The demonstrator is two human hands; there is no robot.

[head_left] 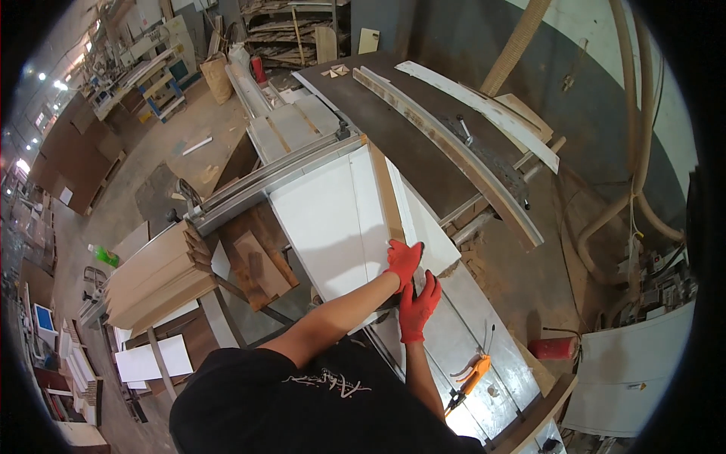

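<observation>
Two red-gloved hands at a panel-cutting bench, seen from above. Largest is the dark tabletop, at the far side; nearer lies the grey metal bed. The white panel lies ahead and to the left of the hands, with a long brown strip along its right side; the strip's near end meets the left hand. The wearer's black shirt bears pale script-like lettering across the front. The left forearm slants inward from the lower left, the fingers bent over the strip's end; whether they grip it cannot be told. The right hand, just below, points away from the body, fingers loosely extended and parted. Smallest, an orange blow gun rests on the bed, right of the right forearm.
</observation>
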